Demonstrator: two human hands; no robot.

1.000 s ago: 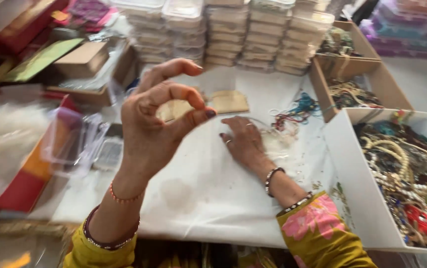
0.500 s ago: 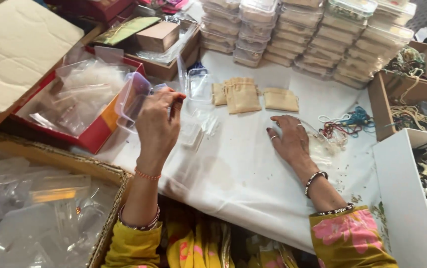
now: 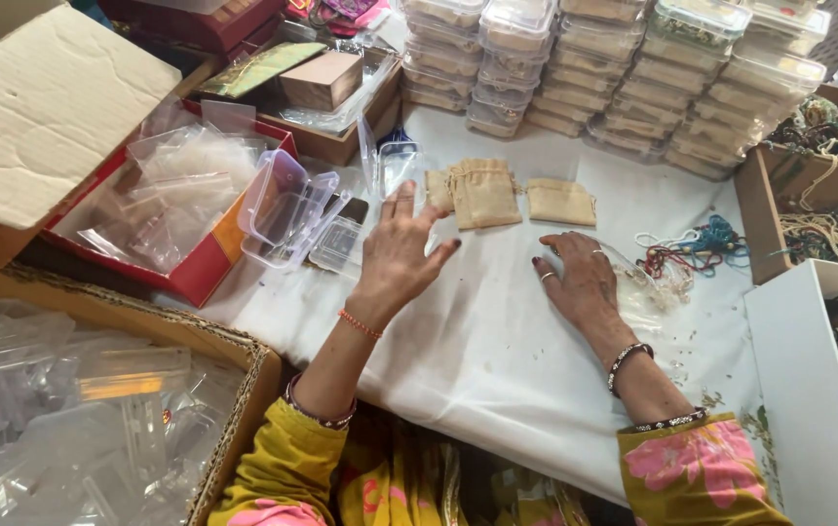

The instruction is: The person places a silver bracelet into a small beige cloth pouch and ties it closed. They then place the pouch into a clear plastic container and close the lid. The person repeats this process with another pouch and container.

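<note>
Hovering above the white-covered table [image 3: 458, 341], the left hand [image 3: 401, 255] is spreading its fingers wide and gripping nothing; its fingertips are pointing toward the beige drawstring pouches [image 3: 482, 193], which are lying just beyond them, near the table's middle. The right hand [image 3: 585, 282] is lying palm down with fingers flat, pressing on a clear plastic bag [image 3: 648, 284] at its outer edge; whether that bag is carrying anything is hard to make out. Small clear plastic boxes [image 3: 287, 209] are sitting open just left of the left hand, partly overlapping a red tray [image 3: 190, 273] that is holding clear bags. Stacked lidded containers [image 3: 633, 78] are lining the far edge. Coloured cords [image 3: 697, 244] are lying to the right of the right hand. A white box [image 3: 809, 390] of beads is running out of view at the right edge, and a cardboard carton [image 3: 234, 390] of clear packaging is being cut off at lower left.
</note>
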